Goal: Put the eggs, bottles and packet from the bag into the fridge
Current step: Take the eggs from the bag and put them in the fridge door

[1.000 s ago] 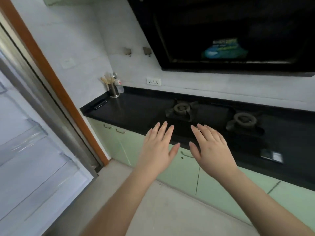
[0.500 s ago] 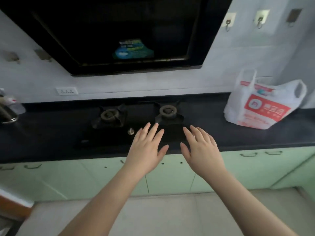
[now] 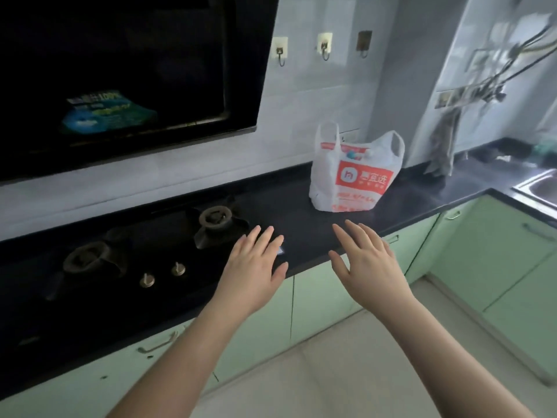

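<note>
The white plastic bag (image 3: 352,173) stands on the black counter (image 3: 307,215), beyond both hands and well apart from them. The left hand (image 3: 253,270) and right hand (image 3: 369,263) hover palm-down with fingers spread, holding nothing.

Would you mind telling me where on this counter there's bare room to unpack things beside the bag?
Bare black counter lies between the right burner and the bag, ahead of the open, empty left hand and right hand. Another clear strip runs right of the bag toward the sink. The hob, with its burners and knobs, is crowded.
</note>
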A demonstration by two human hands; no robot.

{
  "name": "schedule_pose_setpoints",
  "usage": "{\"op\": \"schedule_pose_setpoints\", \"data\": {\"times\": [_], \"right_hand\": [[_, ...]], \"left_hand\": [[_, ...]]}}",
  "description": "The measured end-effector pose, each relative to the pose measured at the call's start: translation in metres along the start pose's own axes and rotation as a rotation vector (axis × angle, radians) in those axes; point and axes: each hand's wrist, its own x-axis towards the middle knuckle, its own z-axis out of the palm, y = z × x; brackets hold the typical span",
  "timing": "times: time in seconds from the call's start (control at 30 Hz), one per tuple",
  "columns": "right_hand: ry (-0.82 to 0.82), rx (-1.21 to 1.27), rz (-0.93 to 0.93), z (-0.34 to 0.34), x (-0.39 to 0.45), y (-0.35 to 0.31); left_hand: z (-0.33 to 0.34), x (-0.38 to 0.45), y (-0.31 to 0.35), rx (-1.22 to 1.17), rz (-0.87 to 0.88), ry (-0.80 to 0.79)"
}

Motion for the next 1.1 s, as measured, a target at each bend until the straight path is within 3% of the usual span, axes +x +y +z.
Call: {"op": "schedule_pose_setpoints", "data": {"times": [0.23,0.67,1.1], "right_hand": [[-0.011,0.04,0.14,-0.016,0.01,0.082],[0.03,0.086,0.129,-0.024,0.061,0.223],[-0.01,0.129,0.087,0.013,0.156,0.265]], "left_hand": [[0.013,0.076,0.075,0.006,0.147,-0.021],[0.03,0.198,0.192,0.001,0.2,-0.019],[0.062,0.294,0.183,-0.009,0.169,-0.062]]}}
